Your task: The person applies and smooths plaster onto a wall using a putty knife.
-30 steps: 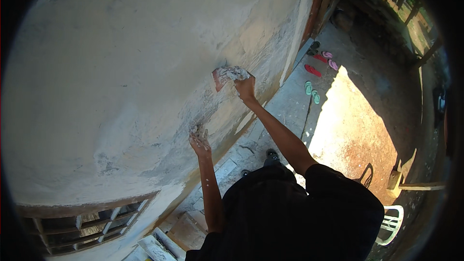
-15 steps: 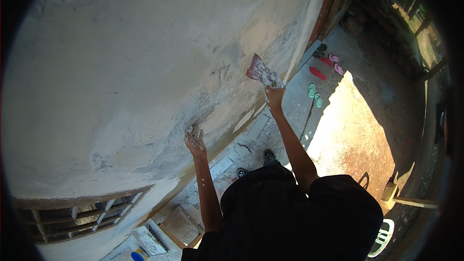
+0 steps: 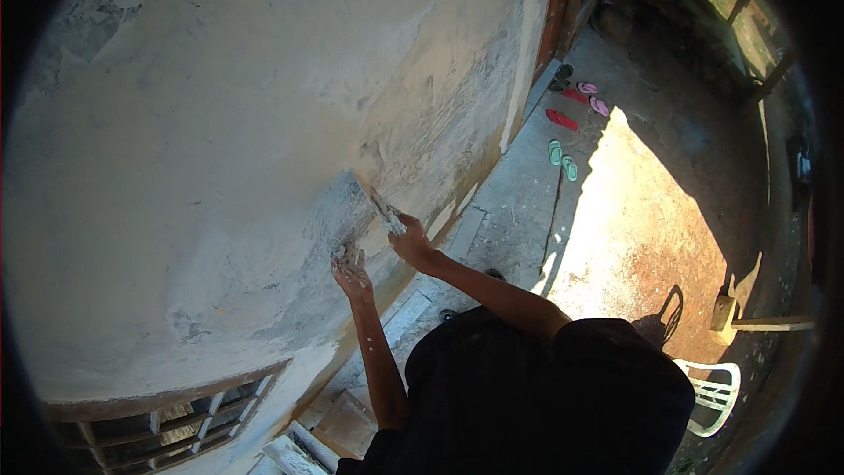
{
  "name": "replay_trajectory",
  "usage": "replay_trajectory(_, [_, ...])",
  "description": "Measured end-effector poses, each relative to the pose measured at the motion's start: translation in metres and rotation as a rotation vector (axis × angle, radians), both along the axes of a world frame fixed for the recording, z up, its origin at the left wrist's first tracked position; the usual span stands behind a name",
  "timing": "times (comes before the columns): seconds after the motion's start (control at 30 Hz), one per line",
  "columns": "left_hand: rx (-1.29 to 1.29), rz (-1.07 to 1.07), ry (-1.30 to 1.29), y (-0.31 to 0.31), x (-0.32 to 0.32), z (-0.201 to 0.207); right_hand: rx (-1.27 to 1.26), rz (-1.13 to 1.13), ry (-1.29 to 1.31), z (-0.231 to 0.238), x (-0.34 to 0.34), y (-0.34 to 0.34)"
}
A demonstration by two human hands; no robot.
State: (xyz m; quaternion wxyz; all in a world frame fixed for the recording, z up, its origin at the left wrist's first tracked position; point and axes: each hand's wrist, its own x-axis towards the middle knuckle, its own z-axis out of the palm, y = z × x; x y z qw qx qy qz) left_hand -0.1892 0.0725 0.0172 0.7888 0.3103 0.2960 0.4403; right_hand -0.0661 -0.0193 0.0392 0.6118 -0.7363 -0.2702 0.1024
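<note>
My right hand (image 3: 411, 244) is closed around the handle of a putty knife (image 3: 380, 204), whose blade is smeared with pale paste. The blade is held edge-on at the plastered wall (image 3: 220, 167), against a rough grey patch. Below and to the left of the knife, my left hand (image 3: 353, 280) is cupped close to the wall, with a lump of whitish putty (image 3: 349, 257) in the palm and fingers. Splashes of the same paste dot the left forearm. Streaks and uneven patches mark the wall around both hands.
A barred window (image 3: 167, 422) sits low on the left. Flip-flops (image 3: 563, 120) lie on the concrete ledge (image 3: 519, 185) by the wooden door frame (image 3: 556, 9). A white plastic chair (image 3: 716, 396) stands at lower right, near a wooden post (image 3: 724, 320). Boards (image 3: 294, 456) lean below the window.
My right hand has brought the putty knife left and down, closer to my left hand, and turned the blade edge-on. The left hand stays nearly in place. My view has shifted slightly.
</note>
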Motion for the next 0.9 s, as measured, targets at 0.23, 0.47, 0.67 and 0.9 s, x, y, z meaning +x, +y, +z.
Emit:
replay_trajectory(0.23, [0.006,-0.079,-0.037,0.004,-0.009,0.003,0.355,-0.577,0.186,0.048,0.203,-0.042])
replay_trajectory(0.47, [0.006,-0.030,-0.027,0.002,-0.003,0.005,0.175,-0.507,-0.077,0.070,0.246,-0.010])
replay_trajectory(0.67, [0.037,-0.070,-0.054,0.006,-0.012,-0.007,0.153,-0.183,0.275,0.058,0.030,0.011])
replay_trajectory(0.9, [0.035,-0.083,-0.086,0.006,-0.008,-0.005,0.244,-0.182,0.359,-0.012,0.075,-0.024])
